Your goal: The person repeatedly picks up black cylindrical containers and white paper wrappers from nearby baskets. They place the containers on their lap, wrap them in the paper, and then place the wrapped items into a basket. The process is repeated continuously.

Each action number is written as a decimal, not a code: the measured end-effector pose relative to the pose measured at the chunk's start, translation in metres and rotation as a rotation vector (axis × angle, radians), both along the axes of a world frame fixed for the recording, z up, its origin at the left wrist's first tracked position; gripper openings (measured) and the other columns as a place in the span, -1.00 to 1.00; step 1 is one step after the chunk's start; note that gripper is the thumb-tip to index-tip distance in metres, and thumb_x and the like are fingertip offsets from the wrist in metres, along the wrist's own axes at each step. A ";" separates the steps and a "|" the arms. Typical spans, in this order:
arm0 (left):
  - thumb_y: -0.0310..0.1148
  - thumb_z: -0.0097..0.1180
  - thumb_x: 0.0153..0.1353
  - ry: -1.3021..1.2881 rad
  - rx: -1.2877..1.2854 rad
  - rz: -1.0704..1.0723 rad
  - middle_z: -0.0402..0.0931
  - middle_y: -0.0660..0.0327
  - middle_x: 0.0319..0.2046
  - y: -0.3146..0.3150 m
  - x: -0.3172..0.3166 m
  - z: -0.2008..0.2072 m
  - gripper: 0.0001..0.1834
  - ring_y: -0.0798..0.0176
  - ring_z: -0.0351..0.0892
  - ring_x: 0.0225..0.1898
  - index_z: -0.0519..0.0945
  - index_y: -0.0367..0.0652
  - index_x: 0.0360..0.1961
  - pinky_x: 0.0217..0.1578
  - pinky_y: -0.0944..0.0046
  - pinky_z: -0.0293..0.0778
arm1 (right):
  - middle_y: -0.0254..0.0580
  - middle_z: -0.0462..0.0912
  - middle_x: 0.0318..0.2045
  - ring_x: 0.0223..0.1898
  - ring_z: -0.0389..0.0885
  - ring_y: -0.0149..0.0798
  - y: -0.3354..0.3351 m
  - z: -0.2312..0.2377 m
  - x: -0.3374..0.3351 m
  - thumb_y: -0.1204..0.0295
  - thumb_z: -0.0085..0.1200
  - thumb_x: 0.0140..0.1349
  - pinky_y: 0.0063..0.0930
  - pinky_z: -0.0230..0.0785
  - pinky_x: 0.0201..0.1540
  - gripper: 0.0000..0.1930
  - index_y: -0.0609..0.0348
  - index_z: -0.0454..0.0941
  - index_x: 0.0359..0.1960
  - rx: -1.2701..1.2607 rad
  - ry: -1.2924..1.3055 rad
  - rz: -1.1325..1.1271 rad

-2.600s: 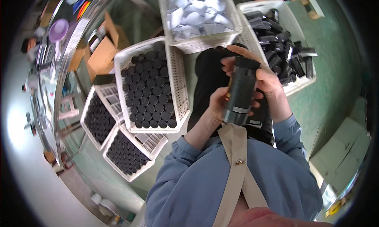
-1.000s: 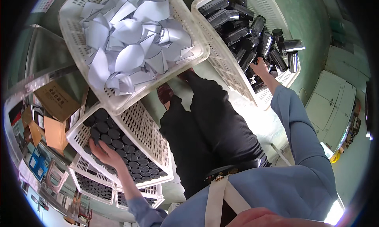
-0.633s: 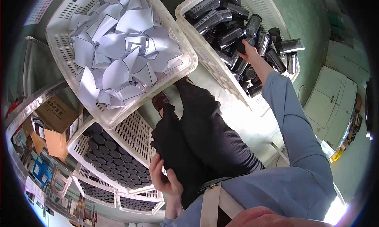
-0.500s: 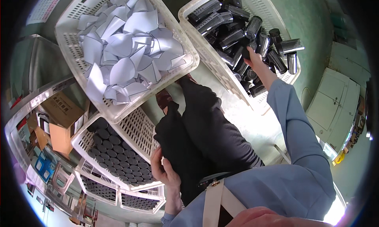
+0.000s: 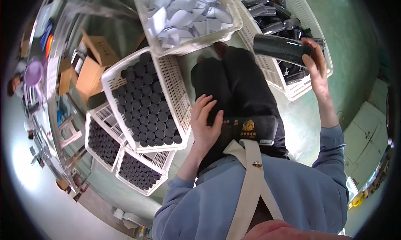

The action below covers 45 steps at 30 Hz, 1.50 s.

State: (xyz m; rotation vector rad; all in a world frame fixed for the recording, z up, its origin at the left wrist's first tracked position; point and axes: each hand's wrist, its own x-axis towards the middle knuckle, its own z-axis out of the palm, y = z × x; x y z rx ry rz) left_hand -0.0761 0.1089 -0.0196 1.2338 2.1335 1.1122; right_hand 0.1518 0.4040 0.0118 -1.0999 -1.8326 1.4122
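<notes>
My right hand (image 5: pixel 316 66) grips a glossy black cylindrical bottle (image 5: pixel 277 48) by its right end. The bottle lies nearly level, its other end pointing left, above the near part of a white crate (image 5: pixel 292 89) of similar black bottles (image 5: pixel 273 27). Fingers spread, my left hand (image 5: pixel 206 123) holds nothing and rests over my left thigh. Beside it, across my lap, is a flat black thing (image 5: pixel 250 130) with gold print; I cannot tell whether it is a box or a pouch.
Ahead of my knees stands a white crate (image 5: pixel 196 47) of curved white sheets (image 5: pixel 184 14). To my left is a white crate (image 5: pixel 184 110) packed with upright black-capped cylinders (image 5: pixel 144 102), with two similar crates beyond. Open cardboard boxes (image 5: pixel 94 68) sit farther left.
My right hand has lifted a black bottle out of the crate and drawn it back toward me. My left hand has opened wider. The whole view has shifted and turned.
</notes>
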 end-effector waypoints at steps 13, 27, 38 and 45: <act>-0.18 0.37 0.03 0.260 -0.187 -0.028 0.24 -0.06 0.33 -0.090 0.062 0.022 -0.30 -0.16 0.15 0.39 0.48 -0.30 0.17 0.33 -0.11 0.13 | -0.06 0.59 0.04 0.07 0.56 -0.08 -0.078 -0.011 -0.140 0.11 0.19 0.27 -0.25 0.36 0.16 -0.46 0.23 0.47 0.15 0.407 -0.628 0.604; -0.32 0.30 0.10 0.217 -0.080 0.011 0.25 -0.07 0.33 -0.098 0.060 0.005 -0.41 -0.14 0.16 0.39 0.49 -0.25 0.17 0.31 -0.10 0.14 | -0.22 0.42 0.04 0.30 0.21 -0.04 -0.234 0.015 -0.059 0.27 0.48 -0.23 -0.01 0.08 0.32 -0.30 0.13 0.55 0.07 0.670 -0.554 0.590; -0.44 0.30 0.09 0.096 0.015 0.121 0.37 -0.05 0.24 -0.100 0.059 0.009 -0.52 -0.12 0.25 0.35 0.56 -0.28 0.08 0.29 -0.03 0.21 | -0.23 0.54 -0.14 0.09 0.48 -0.15 -0.236 0.008 -0.054 0.43 0.38 -0.02 -0.25 0.29 0.15 -0.68 0.20 0.54 -0.25 0.687 -0.320 0.469; -0.47 0.30 0.15 -0.442 0.147 0.113 0.63 0.17 -0.16 -0.084 0.058 0.039 -0.73 0.25 0.58 -0.08 0.63 -0.29 -0.11 -0.04 0.28 0.46 | -0.33 0.59 -0.40 -0.33 0.54 -0.56 -0.195 0.039 -0.044 0.56 0.13 0.31 -0.61 0.39 -0.25 -0.91 0.31 0.48 -0.24 -0.165 -0.049 0.318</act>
